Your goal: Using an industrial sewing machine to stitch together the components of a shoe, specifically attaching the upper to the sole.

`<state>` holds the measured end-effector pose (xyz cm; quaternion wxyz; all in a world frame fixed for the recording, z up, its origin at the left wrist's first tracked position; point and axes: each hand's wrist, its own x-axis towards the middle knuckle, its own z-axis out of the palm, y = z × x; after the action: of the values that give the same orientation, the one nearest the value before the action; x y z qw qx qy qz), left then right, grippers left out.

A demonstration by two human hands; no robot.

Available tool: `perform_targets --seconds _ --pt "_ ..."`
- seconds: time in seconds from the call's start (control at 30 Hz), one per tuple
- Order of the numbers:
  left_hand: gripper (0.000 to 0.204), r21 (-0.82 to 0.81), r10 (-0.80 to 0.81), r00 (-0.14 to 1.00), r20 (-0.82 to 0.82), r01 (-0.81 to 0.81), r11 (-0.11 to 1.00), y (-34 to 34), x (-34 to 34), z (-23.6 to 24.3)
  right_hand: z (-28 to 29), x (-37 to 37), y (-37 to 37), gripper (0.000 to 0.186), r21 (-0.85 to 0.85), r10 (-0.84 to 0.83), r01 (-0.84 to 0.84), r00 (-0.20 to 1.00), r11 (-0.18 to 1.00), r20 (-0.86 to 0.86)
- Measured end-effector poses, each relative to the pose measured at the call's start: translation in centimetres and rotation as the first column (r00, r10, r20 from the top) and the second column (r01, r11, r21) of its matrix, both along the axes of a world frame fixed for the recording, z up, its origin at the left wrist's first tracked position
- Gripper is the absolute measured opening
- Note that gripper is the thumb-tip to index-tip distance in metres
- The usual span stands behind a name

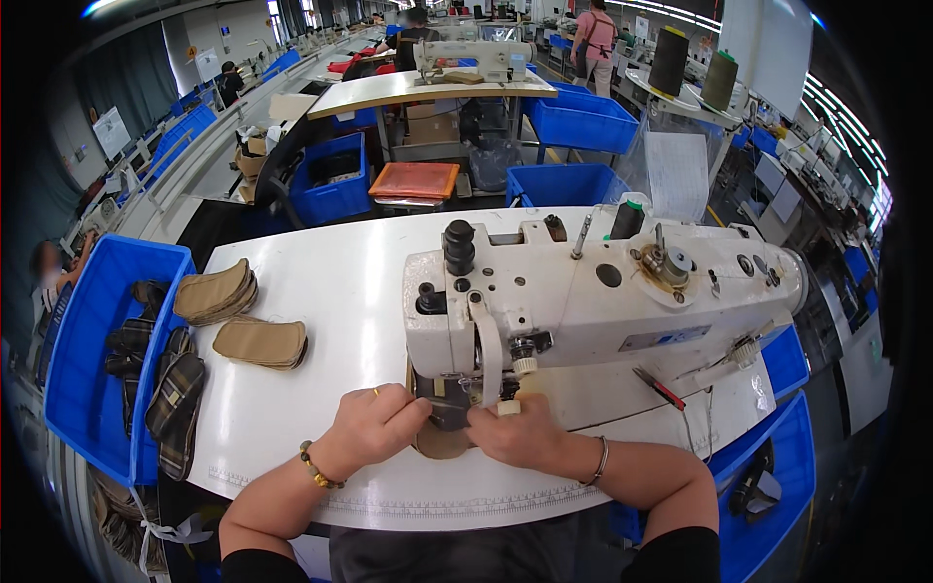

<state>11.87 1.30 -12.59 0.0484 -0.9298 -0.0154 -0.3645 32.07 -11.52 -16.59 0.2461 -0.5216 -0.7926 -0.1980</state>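
Note:
A white industrial sewing machine point(603, 291) stands on the white table in front of me. Under its needle area lies a tan and dark fabric piece point(443, 443), partly hidden by the machine head and my fingers. My left hand point(379, 423) is closed at the left edge of that piece, thumb and fingers pinched together. On the other side my right hand point(515, 428) is closed on its right edge, beside the presser foot; the fingertips are partly covered by the machine. Two stacks of tan fabric pieces point(260, 342) lie left of my left hand.
A blue bin point(73, 369) with dark plaid pieces stands at the table's left edge. Red-handled snips point(659, 387) lie right of the machine. Another blue bin point(777, 544) is at lower right. Behind the table are an orange-topped stool point(415, 181) and a second sewing machine point(476, 60).

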Motion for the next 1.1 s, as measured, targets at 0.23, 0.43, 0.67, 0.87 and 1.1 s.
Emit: perform_targets --seconds 0.23,0.43,0.67,0.87,1.1 --pt "0.025 0.005 -0.104 0.994 0.038 0.104 0.995 -0.2 0.9 0.4 0.4 0.2 0.1 0.024 0.020 0.005 -0.003 0.996 1.000 -0.086" --pt "0.029 -0.051 -0.148 0.989 0.023 0.149 0.988 -0.4 2.0 -0.2 1.2 -0.1 -0.2 0.028 -0.023 0.066 -0.069 0.992 0.997 -0.106" --pt "0.031 -0.023 -0.112 0.994 -0.017 0.112 0.993 -0.8 1.8 -0.6 1.7 -0.4 -0.3 0.015 0.045 0.106 -0.106 0.994 0.993 -0.006" --pt "0.035 -0.176 -0.055 0.998 -0.030 0.049 0.983 -0.9 1.8 -1.0 2.3 -0.5 -0.5 0.011 0.013 0.090 -0.091 0.996 0.996 0.027" --pt "0.036 -0.144 -0.104 0.992 -0.068 0.094 0.985 0.2 1.7 -0.9 1.8 -0.1 -0.3 0.011 0.021 0.036 -0.036 0.999 0.999 -0.018"
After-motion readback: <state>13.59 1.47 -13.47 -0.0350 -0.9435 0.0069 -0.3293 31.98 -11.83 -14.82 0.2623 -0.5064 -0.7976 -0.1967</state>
